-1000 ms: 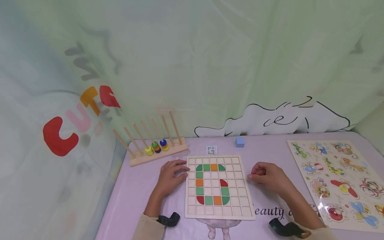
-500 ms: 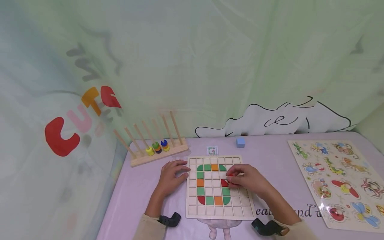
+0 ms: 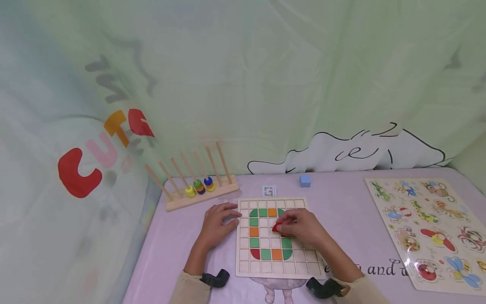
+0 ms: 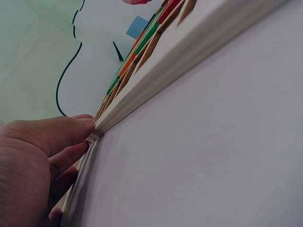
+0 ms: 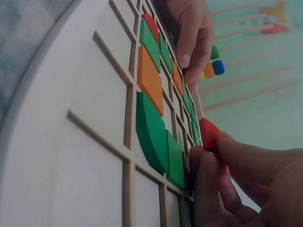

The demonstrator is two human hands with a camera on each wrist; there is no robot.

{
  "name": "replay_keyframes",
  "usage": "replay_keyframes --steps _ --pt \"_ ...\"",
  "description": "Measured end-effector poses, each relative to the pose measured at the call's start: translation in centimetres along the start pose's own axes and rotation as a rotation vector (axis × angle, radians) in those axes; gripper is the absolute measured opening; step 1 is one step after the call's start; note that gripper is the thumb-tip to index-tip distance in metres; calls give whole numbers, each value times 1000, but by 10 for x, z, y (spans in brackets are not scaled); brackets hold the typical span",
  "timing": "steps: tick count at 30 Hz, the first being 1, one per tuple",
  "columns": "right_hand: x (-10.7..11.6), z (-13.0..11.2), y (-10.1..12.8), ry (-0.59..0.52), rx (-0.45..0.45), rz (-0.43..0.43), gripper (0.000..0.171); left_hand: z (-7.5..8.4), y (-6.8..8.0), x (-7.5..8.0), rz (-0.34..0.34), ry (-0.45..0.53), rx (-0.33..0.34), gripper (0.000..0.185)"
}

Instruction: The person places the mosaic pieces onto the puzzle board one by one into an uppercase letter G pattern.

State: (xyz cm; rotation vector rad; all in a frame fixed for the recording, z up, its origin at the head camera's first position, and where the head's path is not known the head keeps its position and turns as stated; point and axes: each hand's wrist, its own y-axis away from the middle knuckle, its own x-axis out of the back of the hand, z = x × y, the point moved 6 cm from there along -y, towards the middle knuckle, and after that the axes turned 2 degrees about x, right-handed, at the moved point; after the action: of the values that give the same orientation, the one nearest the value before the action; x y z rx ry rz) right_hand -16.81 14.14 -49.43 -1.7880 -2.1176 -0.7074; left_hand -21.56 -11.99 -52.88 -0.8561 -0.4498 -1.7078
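Note:
A square wooden grid board (image 3: pixel 246 267) bears green, orange and red tiles laid in a ring of cells. My right hand (image 3: pixel 303 228) is over the right half of the board, its thumb and fingers pinching a red tile with one rounded side (image 5: pixel 208 135). In the right wrist view this tile is held just above the grid, near a green tile (image 5: pixel 175 158). My left hand (image 3: pixel 218 223) lies beside the board's left side, its fingertips and thumb touching the edge. The hand's far fingers are partly hidden behind the board in the left wrist view.
Behind the board lies a small pattern card (image 3: pixel 269 191), with a blue cube (image 3: pixel 305 181) to its right. A wooden peg rack (image 3: pixel 205 196) with coloured beads stands at the back left. An insect puzzle board (image 3: pixel 429 236) lies at the right.
My right hand has moved left from beside the board to over its right half, carrying the red tile. The left hand stays at the board's edge.

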Motion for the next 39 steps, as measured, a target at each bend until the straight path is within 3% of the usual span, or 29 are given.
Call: replay_keyframes --steps 11,20,32,39 --pt "-10 4 -7 -18 -39 -12 8 -1 -1 -1 -9 -5 -2 17" --pt "-11 5 -6 32 -43 -6 9 1 -1 0 -5 -7 -9 16" --pt "-8 2 -5 83 12 -64 9 3 -1 1 -2 -8 -9 16" --pt "-11 0 -8 162 37 -34 13 1 -2 0 -11 -9 0 16"
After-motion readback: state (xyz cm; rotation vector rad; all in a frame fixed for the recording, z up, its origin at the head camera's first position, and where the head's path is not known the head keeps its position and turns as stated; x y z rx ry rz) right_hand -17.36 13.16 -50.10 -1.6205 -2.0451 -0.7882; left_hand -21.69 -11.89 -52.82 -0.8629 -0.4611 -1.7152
